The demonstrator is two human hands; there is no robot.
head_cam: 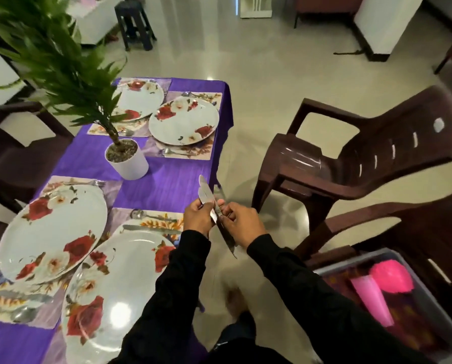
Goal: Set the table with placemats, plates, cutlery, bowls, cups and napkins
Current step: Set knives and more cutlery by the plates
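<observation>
Both hands meet over the table's right edge. My left hand (199, 216) grips table knives (205, 191) with their blades pointing up. My right hand (242, 223) pinches one knife (228, 241) whose blade points down toward me. Several white plates with red roses lie on floral placemats: a near one (114, 292), a left one (51, 232), and two far ones (184, 121) (140, 99). A knife (151, 228) and a spoon (138, 214) rest on the near placemat (164, 222) above the plate. A fork (88, 183) lies above the left plate.
A potted plant in a white pot (127, 161) stands mid-table on the purple cloth (167, 182). Brown plastic chairs (364, 158) stand right of the table. A grey bin (408, 306) on the nearest chair at the right holds pink cups and a pink bowl. A dark chair (12, 153) stands at the left.
</observation>
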